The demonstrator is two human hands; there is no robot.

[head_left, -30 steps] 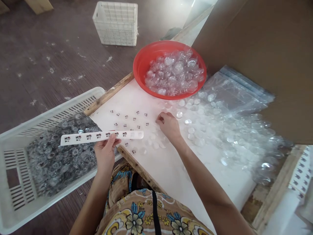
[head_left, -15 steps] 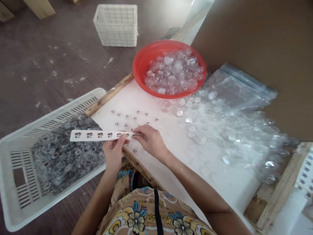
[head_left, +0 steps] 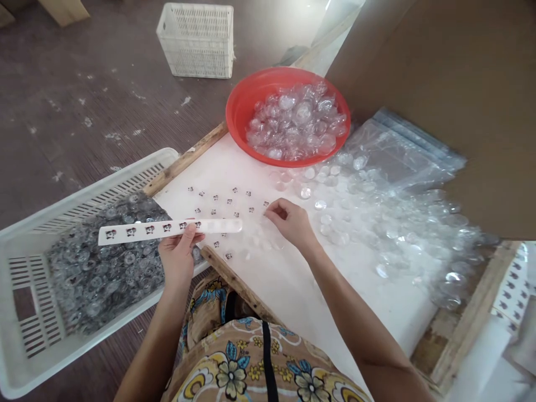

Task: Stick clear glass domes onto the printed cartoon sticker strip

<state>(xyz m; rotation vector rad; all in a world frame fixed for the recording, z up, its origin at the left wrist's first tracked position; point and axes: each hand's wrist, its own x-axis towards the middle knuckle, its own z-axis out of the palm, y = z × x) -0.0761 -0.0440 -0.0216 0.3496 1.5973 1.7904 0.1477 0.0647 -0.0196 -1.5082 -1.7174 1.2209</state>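
Note:
My left hand (head_left: pixel 181 248) grips a white strip of stickers (head_left: pixel 140 230) between thumb and fingers, above the basket and the table edge. Small dark-and-red cartoon figures run along the strip, while its right end is bare. My right hand (head_left: pixel 293 223) is pinched low over the white tabletop (head_left: pixel 318 296), a sticker (head_left: pixel 266 213) at its fingertips, mostly hidden. Rows of clear discs bearing the same figures (head_left: pixel 229 201) lie between the hands. Plain clear discs (head_left: pixel 262 239) are below the right fingertips.
A red basin (head_left: pixel 238 109) heaped with clear domed discs (head_left: pixel 304 111) stands at the back. Loose clear discs (head_left: pixel 397 240) and plastic bags (head_left: pixel 402 151) spread to the right. A white basket (head_left: pixel 23 245) of finished-looking discs is at left; another crate (head_left: pixel 201 44) stands on the floor.
My right hand has left the strip's end and moved right over the table, with one sticker gone from the strip. My left hand has shifted left with the strip.

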